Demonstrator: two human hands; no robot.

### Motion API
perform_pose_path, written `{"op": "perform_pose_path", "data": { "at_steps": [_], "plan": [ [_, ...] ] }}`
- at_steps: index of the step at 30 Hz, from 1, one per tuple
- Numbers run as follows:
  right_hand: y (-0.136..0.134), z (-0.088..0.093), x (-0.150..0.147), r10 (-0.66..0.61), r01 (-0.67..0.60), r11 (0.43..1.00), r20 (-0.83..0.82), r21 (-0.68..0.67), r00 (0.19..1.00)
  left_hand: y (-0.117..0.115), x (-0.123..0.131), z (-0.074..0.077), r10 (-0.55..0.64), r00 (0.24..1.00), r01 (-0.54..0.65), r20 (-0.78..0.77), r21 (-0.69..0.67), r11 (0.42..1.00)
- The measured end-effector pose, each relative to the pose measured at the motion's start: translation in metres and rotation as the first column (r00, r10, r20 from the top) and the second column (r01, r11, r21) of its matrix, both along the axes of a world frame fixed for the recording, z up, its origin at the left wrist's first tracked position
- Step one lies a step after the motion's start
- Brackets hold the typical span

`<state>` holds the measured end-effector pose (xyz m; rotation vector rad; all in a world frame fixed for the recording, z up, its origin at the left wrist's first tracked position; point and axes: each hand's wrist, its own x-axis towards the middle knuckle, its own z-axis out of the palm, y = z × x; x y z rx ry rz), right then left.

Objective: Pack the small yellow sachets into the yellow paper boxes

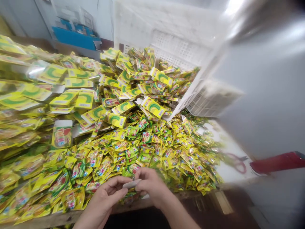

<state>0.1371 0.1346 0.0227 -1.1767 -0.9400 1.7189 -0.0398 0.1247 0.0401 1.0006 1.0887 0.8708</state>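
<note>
My left hand [107,194] and my right hand [151,186] meet at the near edge of the table. Between them is a small flat carton [132,183], seen edge-on with a pale greyish side. The left thumb and fingers pinch one end, and the right fingers close around the other. Its printed faces are hidden from me. Just beyond the hands spreads a heap of small yellow and green candy sachets [133,152]. Flat yellow cartons [152,107] with green curves lie piled behind the sachets, and one green-fronted carton [62,135] lies face up at left.
A white plastic crate [183,44] lies tipped at the back, with cartons spilling from its mouth. On the right, pink-handled scissors [238,163] and a dark red object [278,163] lie on the white tabletop [228,136]. A blue box [73,38] stands behind the piles.
</note>
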Motion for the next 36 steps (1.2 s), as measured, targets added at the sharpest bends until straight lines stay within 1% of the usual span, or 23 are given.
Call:
{"op": "perform_pose_path", "data": {
  "at_steps": [1,2,3,4,6,8,10,13,15,16,18,20,23,25,26,27,30,31,32,34,36],
  "plan": [
    [0.004,0.002,-0.002,0.016,-0.015,1.0,0.045,-0.02,0.999,0.002,0.0,0.0,0.009,1.0,-0.009,-0.007,0.003,1.0],
    [0.007,0.004,-0.003,0.013,-0.012,1.0,0.087,-0.005,0.996,0.003,0.0,-0.001,0.026,1.0,-0.026,-0.018,0.006,1.0],
    [0.009,0.006,-0.003,-0.013,0.007,0.999,0.124,0.047,0.992,0.005,-0.001,-0.005,0.049,0.998,-0.049,-0.033,0.011,0.999],
    [0.009,0.007,-0.003,-0.057,0.037,0.991,0.154,0.127,0.986,0.006,-0.002,-0.009,0.074,0.996,-0.073,-0.051,0.02,0.997],
    [0.007,0.01,-0.001,-0.149,0.08,0.949,0.212,0.304,0.966,0.008,-0.005,-0.021,0.114,0.988,-0.107,-0.106,0.072,0.992],
    [0.003,0.008,0.001,-0.201,0.083,0.906,0.248,0.414,0.948,0.008,-0.006,-0.032,0.147,0.971,-0.114,-0.188,0.175,0.978],
    [0.0,0.004,0.001,-0.23,0.112,0.897,0.234,0.428,0.945,0.007,-0.004,-0.038,0.192,0.945,-0.115,-0.265,0.283,0.952],
    [0.0,-0.002,-0.002,-0.293,0.199,0.895,0.188,0.4,0.937,0.006,0.002,-0.039,0.246,0.911,-0.101,-0.332,0.399,0.912],
    [-0.001,-0.003,-0.004,-0.324,0.23,0.885,0.181,0.406,0.929,0.006,0.003,-0.036,0.232,0.905,-0.026,-0.356,0.498,0.867],
    [-0.002,-0.003,-0.003,-0.33,0.227,0.873,0.182,0.432,0.926,0.006,0.003,-0.035,0.221,0.906,0.018,-0.361,0.555,0.831],
    [-0.006,-0.002,-0.001,-0.329,0.193,0.835,0.186,0.516,0.926,0.005,-0.001,-0.036,0.21,0.908,0.092,-0.363,0.66,0.746],
    [-0.012,-0.002,0.003,-0.32,0.147,0.791,0.196,0.595,0.927,0.002,-0.004,-0.039,0.223,0.901,0.131,-0.373,0.722,0.679],
    [-0.022,-0.005,0.009,-0.348,0.122,0.733,0.215,0.669,0.913,-0.004,-0.002,-0.045,0.218,0.893,0.184,-0.393,0.763,0.62],
    [-0.027,-0.006,0.012,-0.366,0.114,0.72,0.235,0.684,0.901,-0.007,0.003,-0.049,0.207,0.905,0.181,-0.372,0.776,0.604],
    [-0.029,-0.005,0.014,-0.363,0.105,0.724,0.247,0.682,0.898,-0.008,0.006,-0.051,0.204,0.91,0.169,-0.36,0.775,0.609],
    [-0.03,-0.005,0.015,-0.357,0.095,0.733,0.261,0.673,0.897,-0.009,0.008,-0.053,0.205,0.915,0.148,-0.349,0.76,0.633],
    [-0.03,-0.002,0.016,-0.344,0.08,0.765,0.301,0.638,0.889,-0.008,0.013,-0.055,0.2,0.93,0.046,-0.309,0.636,0.77],
    [-0.03,-0.001,0.016,-0.344,0.078,0.77,0.309,0.633,0.886,-0.008,0.013,-0.055,0.199,0.937,0.011,-0.288,0.593,0.805],
    [-0.029,-0.001,0.016,-0.348,0.076,0.771,0.317,0.633,0.882,-0.007,0.012,-0.056,0.198,0.943,-0.015,-0.267,0.561,0.828],
    [-0.026,0.0,0.014,-0.354,0.062,0.762,0.334,0.644,0.874,-0.006,0.01,-0.057,0.196,0.95,-0.032,-0.243,0.549,0.835],
    [-0.023,0.0,0.013,-0.357,0.045,0.75,0.347,0.66,0.867,-0.006,0.008,-0.06,0.206,0.943,-0.023,-0.262,0.566,0.824]
  ]
}}
